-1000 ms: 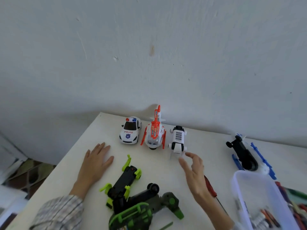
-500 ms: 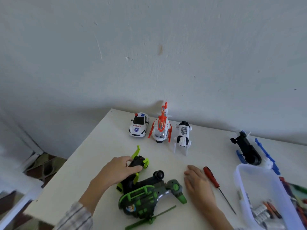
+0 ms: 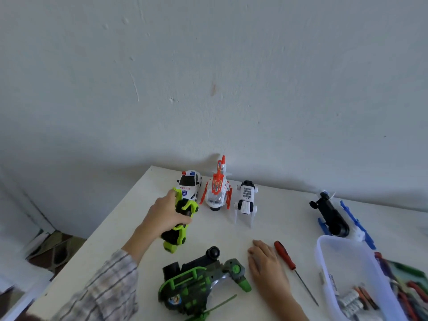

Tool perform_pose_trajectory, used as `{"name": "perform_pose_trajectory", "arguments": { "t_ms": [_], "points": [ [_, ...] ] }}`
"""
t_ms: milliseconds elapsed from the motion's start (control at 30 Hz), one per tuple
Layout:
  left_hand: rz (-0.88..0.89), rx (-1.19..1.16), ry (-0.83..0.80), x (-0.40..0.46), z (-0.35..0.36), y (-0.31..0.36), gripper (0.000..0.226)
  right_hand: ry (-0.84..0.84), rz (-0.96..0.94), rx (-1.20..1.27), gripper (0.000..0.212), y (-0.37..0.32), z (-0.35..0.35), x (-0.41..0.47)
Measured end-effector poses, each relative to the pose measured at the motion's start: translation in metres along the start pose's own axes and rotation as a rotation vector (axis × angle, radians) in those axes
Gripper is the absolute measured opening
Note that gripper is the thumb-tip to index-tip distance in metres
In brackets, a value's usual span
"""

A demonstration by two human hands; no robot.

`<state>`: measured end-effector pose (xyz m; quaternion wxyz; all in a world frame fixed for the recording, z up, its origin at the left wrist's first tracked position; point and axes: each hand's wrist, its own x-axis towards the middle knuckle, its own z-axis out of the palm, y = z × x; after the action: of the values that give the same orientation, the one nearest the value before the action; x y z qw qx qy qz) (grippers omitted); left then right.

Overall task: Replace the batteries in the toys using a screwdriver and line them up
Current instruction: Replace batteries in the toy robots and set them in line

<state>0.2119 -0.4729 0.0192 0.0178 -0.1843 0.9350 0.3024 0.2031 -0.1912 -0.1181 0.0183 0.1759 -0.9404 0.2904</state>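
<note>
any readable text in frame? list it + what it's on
"POLICE": red letters on the hood of the white police car.
Badge emblem below it: too small to read.
Round sticker on the dark green helicopter: blurred.
Label on the clear plastic box: blurred.

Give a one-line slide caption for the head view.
Left hand lifts green-black toy car toward lined-up toys; right hand rests beside red screwdriver.

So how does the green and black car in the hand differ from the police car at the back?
The green and black car is gripped in the left hand, tilted, its dark underside showing; the police car stands on its wheels on the table, untouched. One is lime and black, the other white with red and blue roof lights. Both are small toy cars.
</note>
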Motion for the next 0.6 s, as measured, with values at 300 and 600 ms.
{"name": "perform_pose_trajectory", "arguments": {
  "t_ms": [300,600],
  "points": [
    [0.159,-1.212,-0.142,-0.067,0.0,0.097,0.077,0.02,0.103,0.889,0.033,-0.076,-0.115,-0.009],
    [0.179,-1.237,-0.237,-0.1,0.066,0.163,0.073,0.021,0.206,0.981,0.048,-0.074,-0.187,-0.041]
  ]
}}
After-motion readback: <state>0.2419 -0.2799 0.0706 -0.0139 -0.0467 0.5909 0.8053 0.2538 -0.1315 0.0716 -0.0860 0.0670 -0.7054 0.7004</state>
